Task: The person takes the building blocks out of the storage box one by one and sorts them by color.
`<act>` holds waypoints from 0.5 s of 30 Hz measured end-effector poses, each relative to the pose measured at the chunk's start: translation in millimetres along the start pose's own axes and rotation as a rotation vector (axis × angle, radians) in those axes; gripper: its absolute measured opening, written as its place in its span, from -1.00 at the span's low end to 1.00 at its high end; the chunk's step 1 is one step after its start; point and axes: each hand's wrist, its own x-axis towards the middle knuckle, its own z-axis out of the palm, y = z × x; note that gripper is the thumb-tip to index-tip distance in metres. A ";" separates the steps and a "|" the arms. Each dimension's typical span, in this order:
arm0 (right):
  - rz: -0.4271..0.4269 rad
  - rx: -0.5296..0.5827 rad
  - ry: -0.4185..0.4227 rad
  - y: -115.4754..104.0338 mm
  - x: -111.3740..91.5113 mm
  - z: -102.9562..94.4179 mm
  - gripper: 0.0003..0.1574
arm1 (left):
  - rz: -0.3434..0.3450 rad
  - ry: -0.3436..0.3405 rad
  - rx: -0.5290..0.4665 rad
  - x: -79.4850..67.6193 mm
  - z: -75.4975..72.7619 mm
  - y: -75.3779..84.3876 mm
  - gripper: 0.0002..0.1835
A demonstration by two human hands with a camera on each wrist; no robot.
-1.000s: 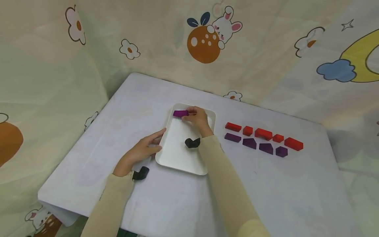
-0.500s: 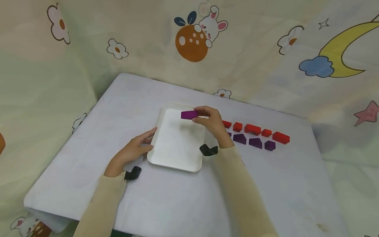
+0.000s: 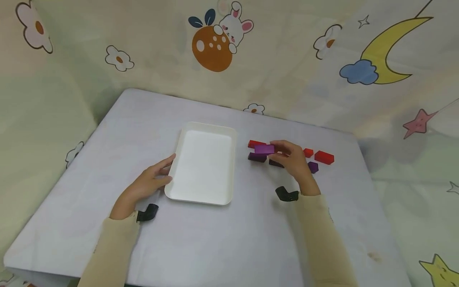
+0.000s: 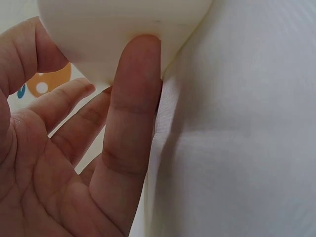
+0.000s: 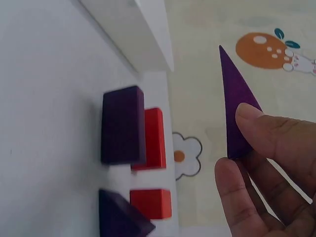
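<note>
A purple wedge-shaped block (image 3: 264, 149) is pinched between the thumb and fingers of my right hand (image 3: 292, 159), held in the air over the rows of blocks. In the right wrist view the same purple block (image 5: 236, 108) shows a pointed triangular side. My left hand (image 3: 143, 185) touches the left edge of a shallow white tray (image 3: 202, 165), which has nothing in it. Up close in the left wrist view, the thumb (image 4: 133, 98) presses the outer wall of the tray (image 4: 98, 39), with the other fingers fairly straight beside it.
Right of the tray lie two rows: red blocks (image 3: 324, 157) behind, purple blocks (image 3: 257, 158) in front. My right hand hides several of them. A white cloth covers the table (image 3: 201, 243); a printed fabric backdrop (image 3: 154, 36) stands behind it.
My right hand has lifted the purple block from the tray and carried it right, over the rows. My left hand keeps its place at the tray's edge. The head view has turned rightward.
</note>
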 end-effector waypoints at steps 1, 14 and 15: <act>0.003 -0.008 0.008 3.4 -3.0 -6.5 -0.41 | 0.002 -0.002 0.003 -0.4 -0.4 -0.2 -0.15; 0.057 -0.188 0.111 64.6 -31.4 -92.7 -0.40 | 0.010 -0.012 -0.029 -0.4 0.1 0.7 -0.15; 0.065 -0.201 0.120 70.4 -32.9 -98.5 -0.39 | 0.006 -0.014 -0.037 -0.3 0.2 1.3 -0.15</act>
